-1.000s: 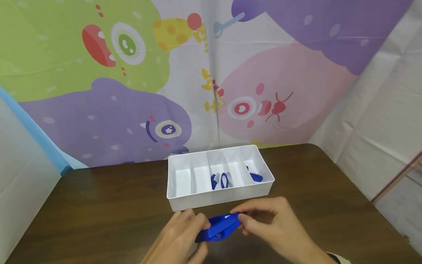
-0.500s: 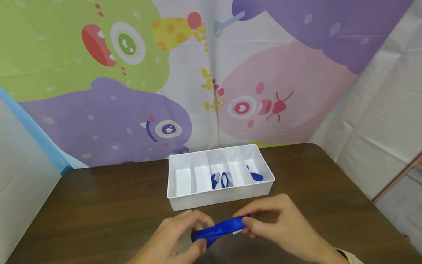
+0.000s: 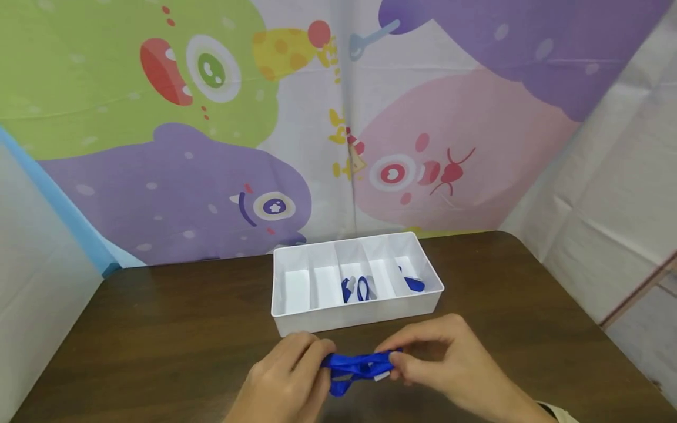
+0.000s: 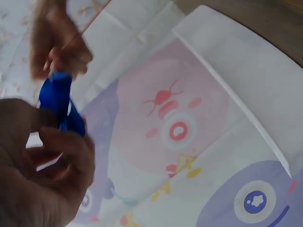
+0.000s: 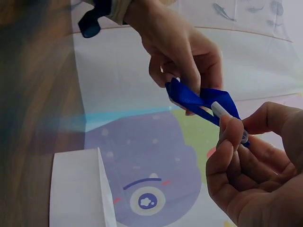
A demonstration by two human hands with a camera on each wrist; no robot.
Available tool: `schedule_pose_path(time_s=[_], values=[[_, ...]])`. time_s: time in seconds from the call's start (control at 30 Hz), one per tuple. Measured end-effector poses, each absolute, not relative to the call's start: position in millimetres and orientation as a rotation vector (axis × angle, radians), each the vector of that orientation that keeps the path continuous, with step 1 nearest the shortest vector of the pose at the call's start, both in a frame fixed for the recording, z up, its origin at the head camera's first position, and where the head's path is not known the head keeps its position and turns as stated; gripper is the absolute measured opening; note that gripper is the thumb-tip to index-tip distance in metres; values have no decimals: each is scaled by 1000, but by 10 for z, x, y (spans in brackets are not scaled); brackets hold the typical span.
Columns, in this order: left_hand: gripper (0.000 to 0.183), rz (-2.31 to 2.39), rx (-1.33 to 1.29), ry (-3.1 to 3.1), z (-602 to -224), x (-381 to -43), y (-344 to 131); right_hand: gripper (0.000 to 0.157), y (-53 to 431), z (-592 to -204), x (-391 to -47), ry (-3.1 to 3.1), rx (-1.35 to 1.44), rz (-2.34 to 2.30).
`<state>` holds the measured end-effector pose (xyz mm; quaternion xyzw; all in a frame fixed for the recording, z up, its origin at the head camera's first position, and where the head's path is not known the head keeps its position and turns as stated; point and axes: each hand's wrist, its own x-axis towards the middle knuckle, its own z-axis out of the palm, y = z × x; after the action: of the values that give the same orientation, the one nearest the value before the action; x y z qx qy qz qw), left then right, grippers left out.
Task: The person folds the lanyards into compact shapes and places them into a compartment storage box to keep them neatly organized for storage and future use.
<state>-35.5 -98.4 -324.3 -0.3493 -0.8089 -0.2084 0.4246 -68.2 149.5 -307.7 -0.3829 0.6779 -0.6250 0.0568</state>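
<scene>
A blue lanyard [image 3: 353,367], folded into loops, is stretched between both hands over the table in front of the white box. My left hand [image 3: 288,376] grips the looped end, its fingers curled over the strap. At the other end, my right hand [image 3: 446,367] pinches the lanyard between thumb and fingers. The right wrist view shows a white plastic piece [image 5: 219,109] on the strap near the right fingertips, with a small round metallic part beside it. In the left wrist view the lanyard [image 4: 56,97] rises from the left hand, slightly blurred.
A white divided box [image 3: 359,319] stands just beyond the hands. Blue straps [image 3: 362,288] with a pale clip lie in its middle compartment, and another blue piece [image 3: 415,284] in the rightmost. Behind the dark wooden table [image 3: 174,329] hangs a cartoon-printed cloth [image 3: 222,176].
The lanyard's loops have been turned and bunched between the hands. My left hand loosened its hold, then closed over the strap again; my right hand kept its pinch. The head view shifted slightly.
</scene>
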Motion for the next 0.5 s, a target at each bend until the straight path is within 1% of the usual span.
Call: schedule_pose_path(time_s=[0.03,0.1,0.17,0.23,0.27,0.37,0.5], values=[[30,-496,-851,-1997,-3253,-358,-962,24,1495,-3081,-686,2047,-1156,-1894],[32,-518,-825,-1978,-3266,-353,-937,23,1493,-3087,-696,2053,-1158,-1883],[21,-665,-841,-2011,-3264,-341,-943,23,1489,-3085,-707,2067,-1162,-1873],[11,-892,-882,-2067,-3251,-333,-971,22,1495,-3079,-717,2094,-1161,-1859],[10,-1027,-912,-2097,-3241,-332,-989,21,1500,-3075,-722,2114,-1158,-1854],[20,-1423,-1008,-2160,-3208,-357,-1047,22,1523,-3065,-729,2179,-1084,-1832],[17,-1908,-1210,-2172,-3179,-421,-1107,25,1558,-3063,-730,2212,-992,-1801]])
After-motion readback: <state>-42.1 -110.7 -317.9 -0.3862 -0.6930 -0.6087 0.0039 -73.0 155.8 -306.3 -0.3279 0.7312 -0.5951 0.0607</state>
